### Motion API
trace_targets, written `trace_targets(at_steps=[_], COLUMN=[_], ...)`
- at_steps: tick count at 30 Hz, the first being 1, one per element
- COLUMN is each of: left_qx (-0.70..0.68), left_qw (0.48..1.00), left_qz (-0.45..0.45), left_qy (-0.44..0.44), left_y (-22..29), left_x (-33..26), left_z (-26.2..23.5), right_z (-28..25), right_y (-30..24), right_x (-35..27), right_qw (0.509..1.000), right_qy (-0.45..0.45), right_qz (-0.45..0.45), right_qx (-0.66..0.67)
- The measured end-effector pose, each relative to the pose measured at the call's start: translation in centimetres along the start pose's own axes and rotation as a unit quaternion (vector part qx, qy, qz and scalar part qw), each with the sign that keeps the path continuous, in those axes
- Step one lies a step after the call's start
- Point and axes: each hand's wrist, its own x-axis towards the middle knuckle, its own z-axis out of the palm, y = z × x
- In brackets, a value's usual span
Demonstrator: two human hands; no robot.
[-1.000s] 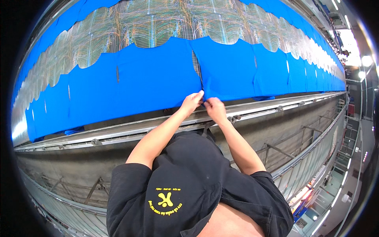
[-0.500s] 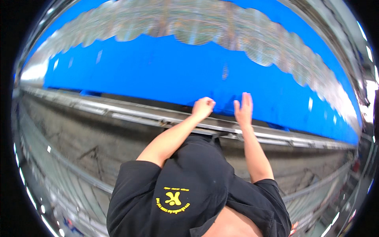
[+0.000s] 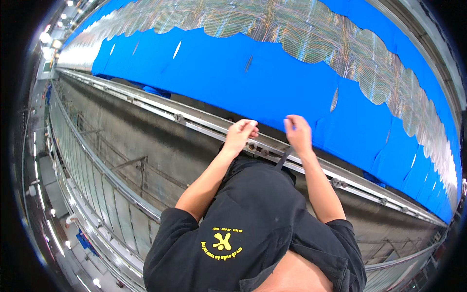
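Along the long patterned tabletop (image 3: 311,44) lie blue cloth pieces (image 3: 233,80). The left hand (image 3: 241,136) curls just off their near edge, the right hand (image 3: 298,134) by it; I can't tell if either pinches anything. They look light, soft, easiest held by that edge.

I count one left hand (image 3: 241,136) and one right hand (image 3: 299,135) (two in all, both mine), one near blue fabric band (image 3: 219,73), one far blue fabric band (image 3: 378,27), one patterned strip (image 3: 316,36) between, one black shirt (image 3: 258,204) and one yellow emblem (image 3: 222,241).
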Motion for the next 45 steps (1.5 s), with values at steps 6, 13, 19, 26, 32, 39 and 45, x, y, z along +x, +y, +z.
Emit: trace_targets(at_steps=[6, 13, 19, 26, 32, 39, 45], left_qx=[-0.063, -0.024, 0.012, 0.118, 0.363, 0.565, 0.602], left_qw=[0.995, 0.999, 0.999, 0.985, 0.875, 0.602, 0.531], left_qz=[0.057, 0.028, -0.022, -0.011, 0.172, 0.38, 0.383], left_qy=[0.06, 0.033, -0.028, -0.126, -0.272, -0.417, -0.456], left_y=[4.8, 10.1, 10.4, 11.4, 12.1, 11.1, 11.7], left_x=[4.1, 8.2, 11.7, 16.4, 21.4, 27.5, 28.5], left_z=[-14.7, -27.5, -29.4, -23.4, -17.3, -8.9, -6.4], right_z=[16.8, 25.7, 25.2, 26.3, 17.2, 15.7, 22.4], right_y=[-10.9, -9.2, -11.5, -10.6, -5.2, -5.1, -12.9], right_x=[3.8, 3.9, 4.3, 4.4, 2.0, 3.4, 1.5], right_qw=[0.991, 0.972, 0.967, 0.968, 0.877, 0.87, 0.914], right_qy=[-0.126, 0.026, -0.012, 0.019, 0.307, 0.28, 0.232], right_qz=[0.005, 0.139, 0.197, 0.234, 0.368, 0.382, 0.331], right_qx=[-0.037, -0.187, -0.159, -0.085, -0.04, -0.134, 0.035])
